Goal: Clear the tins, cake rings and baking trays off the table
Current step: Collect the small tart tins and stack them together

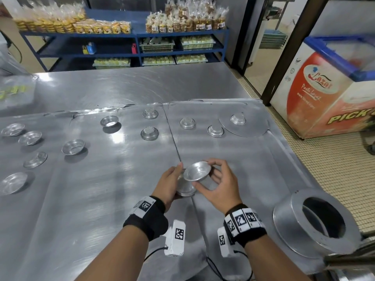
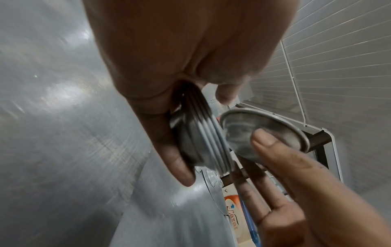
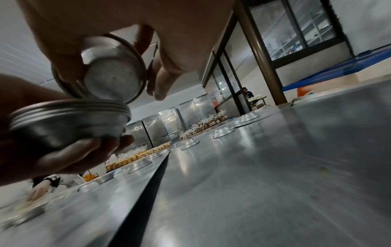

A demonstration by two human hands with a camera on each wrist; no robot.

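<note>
My left hand [image 1: 171,182] grips a stack of small round metal tins [image 1: 185,188] above the steel table [image 1: 121,189]; the stack [image 2: 201,142] shows several rims, and it appears again [image 3: 67,120] in the right wrist view. My right hand [image 1: 215,183] pinches one single tin [image 1: 197,171] by its rim, tilted, just above the stack. That tin [image 2: 260,132] nearly touches the stack's top, and its flat base [image 3: 112,78] faces the right wrist camera. Several more tins lie scattered on the table, some upright [image 1: 73,147], some upside down [image 1: 149,133].
A large cake ring [image 1: 318,222] stands at the table's right front corner. A flat round metal disc [image 1: 243,126] lies at the far right under one inverted tin [image 1: 237,119]. Blue shelves [image 1: 129,47] of packed biscuits stand behind, a freezer [image 1: 328,92] to the right.
</note>
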